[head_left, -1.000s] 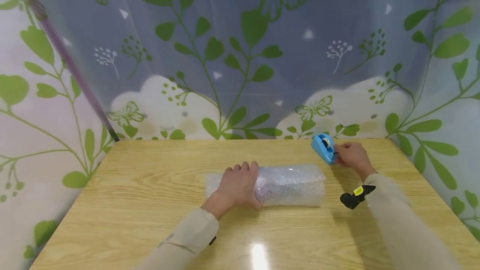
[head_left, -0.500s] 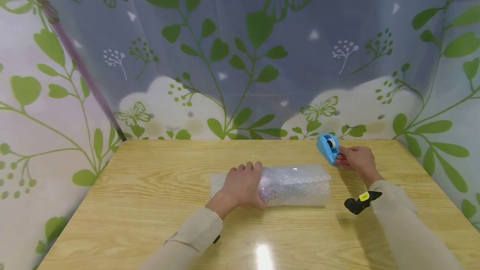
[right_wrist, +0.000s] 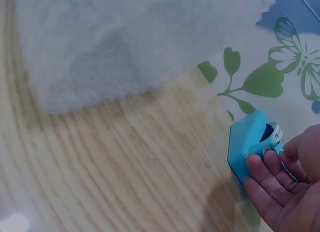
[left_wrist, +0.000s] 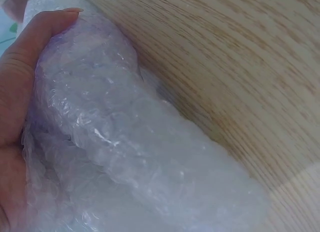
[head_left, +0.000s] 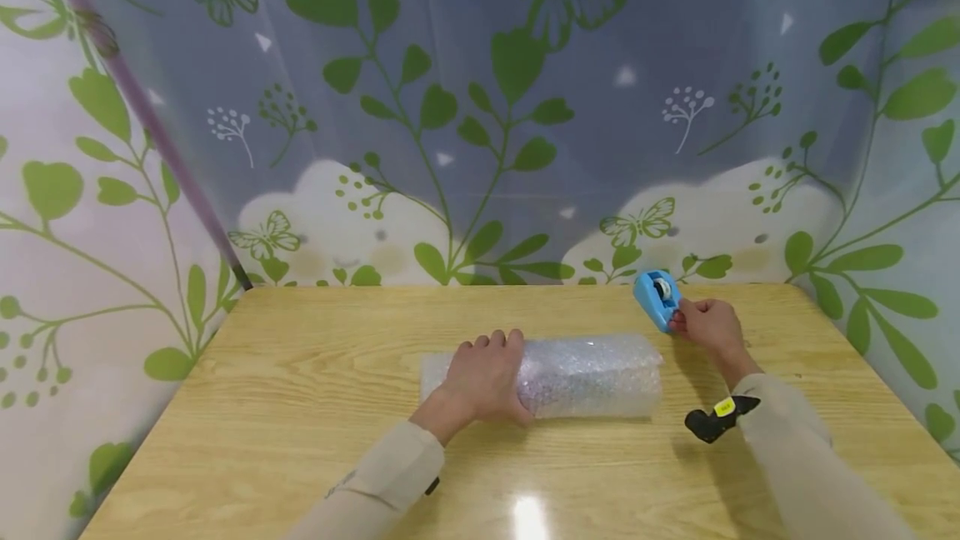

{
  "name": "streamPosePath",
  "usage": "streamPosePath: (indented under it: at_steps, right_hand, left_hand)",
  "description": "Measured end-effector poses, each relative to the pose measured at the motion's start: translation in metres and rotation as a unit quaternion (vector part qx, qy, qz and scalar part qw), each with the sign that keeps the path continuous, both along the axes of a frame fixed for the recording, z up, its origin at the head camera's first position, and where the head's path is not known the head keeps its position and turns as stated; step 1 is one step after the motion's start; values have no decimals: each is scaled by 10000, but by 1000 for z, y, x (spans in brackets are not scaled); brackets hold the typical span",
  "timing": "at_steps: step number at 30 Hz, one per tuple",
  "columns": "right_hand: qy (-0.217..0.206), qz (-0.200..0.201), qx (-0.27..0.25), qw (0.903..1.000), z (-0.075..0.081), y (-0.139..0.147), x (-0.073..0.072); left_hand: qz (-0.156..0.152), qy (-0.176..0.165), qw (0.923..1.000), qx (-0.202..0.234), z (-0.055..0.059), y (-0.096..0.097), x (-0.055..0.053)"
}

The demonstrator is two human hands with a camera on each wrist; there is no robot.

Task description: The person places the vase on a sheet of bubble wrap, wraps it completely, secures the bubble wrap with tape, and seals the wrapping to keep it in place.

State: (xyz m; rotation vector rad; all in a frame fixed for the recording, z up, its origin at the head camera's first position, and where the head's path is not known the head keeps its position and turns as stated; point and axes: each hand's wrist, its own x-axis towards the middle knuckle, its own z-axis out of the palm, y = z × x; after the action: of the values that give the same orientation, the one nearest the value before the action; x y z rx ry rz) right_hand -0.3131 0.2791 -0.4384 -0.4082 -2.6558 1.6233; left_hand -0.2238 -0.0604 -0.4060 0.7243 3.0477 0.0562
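A long bundle of clear bubble wrap (head_left: 592, 377), with a purplish tint showing through near the hand, lies crosswise on the table. My left hand (head_left: 483, 377) grips it over its left part, the thumb on the near side and the fingers across the top. In the left wrist view the thumb presses into the bubble wrap (left_wrist: 120, 122). Farther back on the right stands a blue tape dispenser (head_left: 654, 300) with a small roll of tape. My right hand (head_left: 711, 327) is at its front end, thumb and forefinger pinching at the tape, other fingertips against the dispenser's side (right_wrist: 245, 142).
The wood-grain table (head_left: 300, 457) ends at a patterned curtain (head_left: 480, 148) with green leaves and butterflies, which also hangs at both sides. The dispenser stands near the table's back edge. A black wrist device (head_left: 720, 419) sits at the right sleeve.
The right hand stays at the dispenser, its fingers shifting slightly against the front end. The left hand keeps its hold on the bubble wrap. The head view has shifted a little.
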Motion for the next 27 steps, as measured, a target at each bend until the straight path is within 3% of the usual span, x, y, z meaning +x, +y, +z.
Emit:
streamPosePath:
  at_steps: [11,22,27]
  right_hand:
    - [110,-289,106,9995,-11,-7,5]
    - [216,-35,-459,9987,-14,-3,9]
    - [196,-127,-1024,9945,-15,-1,10]
  left_hand:
    - [-44,12,10000,-4,0,-1,0]
    - [0,38,10000,-62,-2,0,0]
    - [8,4,10000,-27,-1,1,0]
